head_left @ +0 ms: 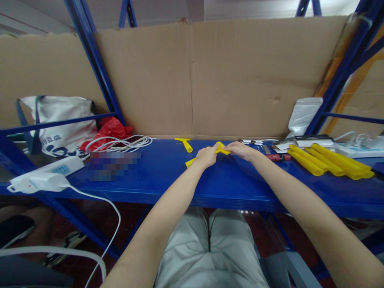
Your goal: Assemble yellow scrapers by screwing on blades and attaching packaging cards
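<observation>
Both my hands meet over the middle of a blue metal shelf. My left hand is closed round a yellow tube piece whose end sticks out to the left. My right hand pinches the other yellow end between the two hands. Another short yellow T-shaped piece lies loose on the shelf just left of my hands.
Several long yellow tubes lie at the right, beside a red-handled tool and flat packets. A coiled white cable, a red bag, a white tote bag and a white power strip sit at the left. Cardboard backs the shelf.
</observation>
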Available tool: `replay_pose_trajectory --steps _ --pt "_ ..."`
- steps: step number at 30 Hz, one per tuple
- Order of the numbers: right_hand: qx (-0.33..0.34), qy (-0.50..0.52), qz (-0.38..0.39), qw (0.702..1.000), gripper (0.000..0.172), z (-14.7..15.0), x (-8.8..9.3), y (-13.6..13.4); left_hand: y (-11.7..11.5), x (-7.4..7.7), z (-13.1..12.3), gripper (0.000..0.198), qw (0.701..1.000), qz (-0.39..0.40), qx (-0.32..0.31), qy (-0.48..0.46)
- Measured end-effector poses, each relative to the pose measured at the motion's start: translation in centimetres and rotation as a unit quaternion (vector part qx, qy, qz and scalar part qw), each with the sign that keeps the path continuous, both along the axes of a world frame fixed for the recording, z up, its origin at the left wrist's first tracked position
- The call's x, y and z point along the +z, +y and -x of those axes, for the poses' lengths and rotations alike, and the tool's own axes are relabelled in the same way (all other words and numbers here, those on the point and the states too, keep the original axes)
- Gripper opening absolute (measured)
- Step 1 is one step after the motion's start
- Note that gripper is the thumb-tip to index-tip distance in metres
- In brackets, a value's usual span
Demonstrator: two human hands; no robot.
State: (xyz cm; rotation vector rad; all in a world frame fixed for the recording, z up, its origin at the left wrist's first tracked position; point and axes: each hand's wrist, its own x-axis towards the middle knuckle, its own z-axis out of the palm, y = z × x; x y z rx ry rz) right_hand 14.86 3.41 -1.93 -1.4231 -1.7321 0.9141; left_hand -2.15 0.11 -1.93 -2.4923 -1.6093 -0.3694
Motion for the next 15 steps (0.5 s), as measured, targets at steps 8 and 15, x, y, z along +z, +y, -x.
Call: replay_pose_trajectory --steps 8,15 --pt "0.012 0.019 0.013 1.000 0.018 0.49 -0.22 -0.19 -0.10 0.10 0.18 0.052 1.000 0.004 0.002 0.029" --pt "-0.008 0.023 0.023 0.999 0.024 0.56 0.53 -0.66 -0.50 0.52 -0.01 0.056 1.000 0.013 -0.009 -0.012"
